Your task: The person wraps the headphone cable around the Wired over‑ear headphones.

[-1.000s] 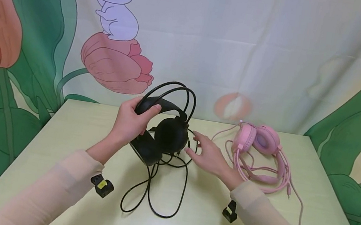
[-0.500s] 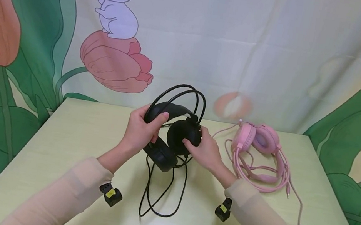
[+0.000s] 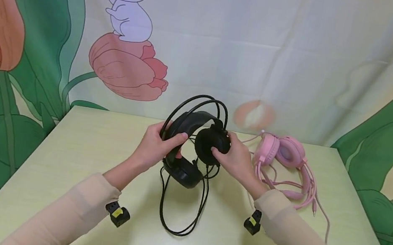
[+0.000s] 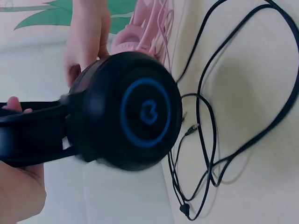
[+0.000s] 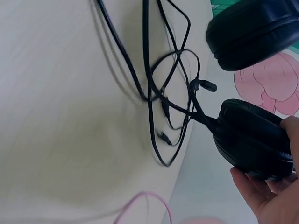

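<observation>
A black over-ear headset (image 3: 182, 173) is held up above the table by both hands. My left hand (image 3: 155, 146) grips its headband, thumb on the near side. The right hand (image 3: 239, 156) holds one ear cup (image 5: 252, 144), with the thumb on the cushion side. The other ear cup (image 4: 140, 112) hangs lower and shows a blue ring and logo in the left wrist view. From the headset a black cable (image 3: 161, 206) drops in loops onto the table. Small black plugs (image 5: 163, 136) lie among the cable loops in the right wrist view.
A pink headset (image 3: 266, 150) with its pink cable (image 3: 328, 229) lies on the pale table (image 3: 73, 155), right of my right hand. Behind the table hangs a printed curtain (image 3: 206, 56).
The right hand has come up to the ear cup and taken hold of it. The headset and left hand have shifted right, and the ear cups now stand farther apart.
</observation>
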{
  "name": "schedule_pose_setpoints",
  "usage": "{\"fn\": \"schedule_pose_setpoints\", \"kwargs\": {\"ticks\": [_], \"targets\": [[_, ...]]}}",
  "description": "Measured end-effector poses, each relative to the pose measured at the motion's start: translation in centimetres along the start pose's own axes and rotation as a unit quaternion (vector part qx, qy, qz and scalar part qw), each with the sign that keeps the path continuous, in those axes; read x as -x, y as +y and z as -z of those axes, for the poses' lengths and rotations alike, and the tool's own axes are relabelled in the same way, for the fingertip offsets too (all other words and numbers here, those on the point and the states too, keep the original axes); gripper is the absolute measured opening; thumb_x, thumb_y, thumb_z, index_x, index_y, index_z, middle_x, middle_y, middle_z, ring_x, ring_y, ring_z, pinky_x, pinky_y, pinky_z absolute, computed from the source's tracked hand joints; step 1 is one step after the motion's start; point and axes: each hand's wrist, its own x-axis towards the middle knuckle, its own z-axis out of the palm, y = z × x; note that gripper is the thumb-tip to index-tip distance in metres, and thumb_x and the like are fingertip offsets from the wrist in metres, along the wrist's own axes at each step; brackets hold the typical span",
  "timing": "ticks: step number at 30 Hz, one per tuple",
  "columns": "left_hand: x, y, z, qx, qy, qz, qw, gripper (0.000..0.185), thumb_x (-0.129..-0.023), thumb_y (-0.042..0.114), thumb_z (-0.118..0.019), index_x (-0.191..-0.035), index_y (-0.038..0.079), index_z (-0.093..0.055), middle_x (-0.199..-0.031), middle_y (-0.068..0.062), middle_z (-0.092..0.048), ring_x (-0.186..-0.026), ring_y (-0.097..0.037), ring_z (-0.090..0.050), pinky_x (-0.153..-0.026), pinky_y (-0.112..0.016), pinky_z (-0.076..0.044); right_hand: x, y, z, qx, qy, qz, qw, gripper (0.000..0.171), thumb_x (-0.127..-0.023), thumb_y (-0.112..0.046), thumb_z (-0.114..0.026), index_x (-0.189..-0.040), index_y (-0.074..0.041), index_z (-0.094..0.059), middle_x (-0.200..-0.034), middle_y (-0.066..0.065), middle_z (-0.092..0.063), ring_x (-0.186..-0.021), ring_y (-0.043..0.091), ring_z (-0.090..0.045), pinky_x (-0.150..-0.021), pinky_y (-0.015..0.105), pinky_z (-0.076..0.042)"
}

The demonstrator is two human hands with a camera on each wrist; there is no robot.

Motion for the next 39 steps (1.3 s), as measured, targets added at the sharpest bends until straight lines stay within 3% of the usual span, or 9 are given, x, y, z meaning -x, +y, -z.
{"fn": "schedule_pose_setpoints", "kwargs": {"ticks": [5,11,18,24,29,35,39], "targets": [[0.0,0.2,0.6,-0.028,-0.02,0.046,0.9983,0.028,-0.086,0.025,-0.063,-0.102,0.004,-0.055,-0.087,-0.011,-0.062,-0.072,-0.025,-0.067,-0.075,-0.032,-0.051,-0.3,0.5,0.9,0.029,0.002,0.043,0.999,0.061,-0.077,-0.03,-0.07,-0.126,-0.002,-0.047,-0.11,0.017,-0.062,-0.094,0.031,-0.062,-0.08,0.043,-0.05],[-0.4,0.5,0.9,-0.102,-0.017,0.099,0.9897,0.037,-0.083,0.034,-0.064,-0.107,0.007,-0.056,-0.099,-0.009,-0.059,-0.089,-0.02,-0.052,-0.078,-0.031,-0.046,-0.6,0.9,1.6,0.043,0.002,0.079,0.996,0.062,-0.076,-0.027,-0.071,-0.128,-0.005,-0.046,-0.118,0.014,-0.059,-0.104,0.028,-0.058,-0.087,0.042,-0.048],[-1.1,0.6,0.9,-0.099,-0.014,0.186,0.9774,0.057,-0.079,0.042,-0.067,-0.12,0.006,-0.05,-0.119,-0.009,-0.053,-0.101,-0.021,-0.055,-0.083,-0.034,-0.047,-0.5,1.0,2.1,0.074,0.024,0.091,0.993,0.063,-0.074,-0.029,-0.073,-0.129,-0.012,-0.049,-0.117,0.01,-0.061,-0.102,0.026,-0.059,-0.082,0.044,-0.049],[-1.1,0.4,0.7,-0.139,-0.002,0.184,0.9731,0.072,-0.07,0.046,-0.073,-0.127,0.014,-0.042,-0.115,-0.007,-0.057,-0.102,-0.02,-0.057,-0.086,-0.037,-0.046,-0.5,1.0,2.5,0.082,0.04,0.103,0.99,0.064,-0.073,-0.029,-0.075,-0.13,-0.014,-0.049,-0.113,0.012,-0.061,-0.099,0.029,-0.058,-0.078,0.045,-0.049],[-1.0,0.2,0.2,-0.174,0.004,0.181,0.9679,0.08,-0.067,0.041,-0.077,-0.13,0.014,-0.035,-0.104,-0.009,-0.06,-0.093,-0.022,-0.059,-0.081,-0.036,-0.046,-0.5,1.1,2.7,0.094,0.06,0.115,0.987,0.064,-0.071,-0.028,-0.076,-0.129,-0.017,-0.05,-0.105,0.01,-0.061,-0.092,0.027,-0.058,-0.07,0.043,-0.049],[-0.8,0.0,-0.1,-0.221,0.036,0.2,0.954,0.047,-0.069,0.034,-0.073,-0.102,0.008,-0.052,-0.092,-0.005,-0.055,-0.085,-0.02,-0.053,-0.071,-0.031,-0.045,-0.4,1.1,2.6,0.102,0.084,0.131,0.982,0.063,-0.071,-0.029,-0.076,-0.128,-0.019,-0.051,-0.101,0.009,-0.06,-0.089,0.026,-0.057,-0.067,0.041,-0.048],[-0.8,-0.2,-0.3,-0.208,0.067,0.196,0.9559,0.033,-0.073,0.026,-0.066,-0.095,0.007,-0.05,-0.089,-0.006,-0.052,-0.082,-0.021,-0.049,-0.067,-0.029,-0.042,-0.4,1.1,2.6,0.104,0.096,0.14,0.98,0.063,-0.071,-0.03,-0.075,-0.128,-0.02,-0.051,-0.1,0.008,-0.06,-0.089,0.025,-0.056,-0.065,0.04,-0.047]]}}
